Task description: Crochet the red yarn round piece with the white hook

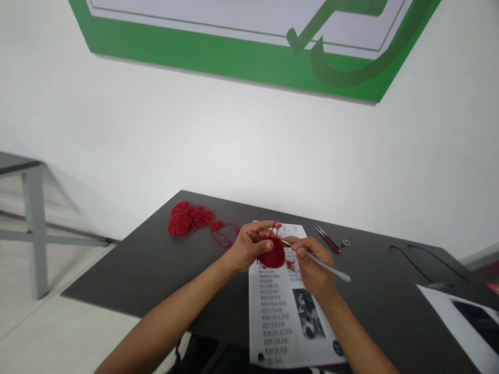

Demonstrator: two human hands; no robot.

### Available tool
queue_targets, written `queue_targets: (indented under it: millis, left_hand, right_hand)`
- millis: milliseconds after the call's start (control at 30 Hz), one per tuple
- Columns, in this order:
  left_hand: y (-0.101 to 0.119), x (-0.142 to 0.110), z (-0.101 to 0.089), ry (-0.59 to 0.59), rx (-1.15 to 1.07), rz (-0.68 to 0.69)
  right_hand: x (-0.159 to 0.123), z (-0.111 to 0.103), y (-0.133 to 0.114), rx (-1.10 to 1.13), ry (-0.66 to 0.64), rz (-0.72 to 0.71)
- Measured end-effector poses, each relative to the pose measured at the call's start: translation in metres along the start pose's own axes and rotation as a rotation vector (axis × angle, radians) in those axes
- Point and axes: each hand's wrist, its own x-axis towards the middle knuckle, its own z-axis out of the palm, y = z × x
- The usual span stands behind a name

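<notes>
In my left hand [249,244] I pinch a round piece of dark red crochet work [273,254], my thumb lying on its front. A strand of red yarn loops over the raised left index finger. My right hand [315,262] grips a crochet hook [329,267] with a pale grey-green handle, its metal tip at the upper edge of the crochet piece. The red yarn ball [181,218] lies loosely tangled at the table's far left, its strand trailing toward my left hand. Beneath both hands rests a printed pattern sheet [273,317] with rows of text and a photo.
Red-handled thread snips [329,240] and a small metal ring [345,242] lie at the back right of the dark table [156,270]. Farther right are eyeglasses [429,265] and another printed sheet [448,317]. A white wall [249,145] stands behind; a grey-legged table [35,234] is at left.
</notes>
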Motion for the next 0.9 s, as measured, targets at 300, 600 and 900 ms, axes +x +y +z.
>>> queue_targets:
  millis: [300,600,900]
  left_hand:
    - [0.002,-0.001,0.003,0.021,-0.083,-0.033]
    - [-0.010,-0.005,0.002,0.059,-0.281,-0.156]
    - [-0.008,0.005,0.004,0.093,0.142,0.011]
  right_hand:
    - [0.002,0.008,-0.004,0.186,-0.042,0.057]
    - [0.008,0.023,-0.007,0.429,-0.031,0.168]
    - [0.004,0.026,0.007,0.374,0.140,0.107]
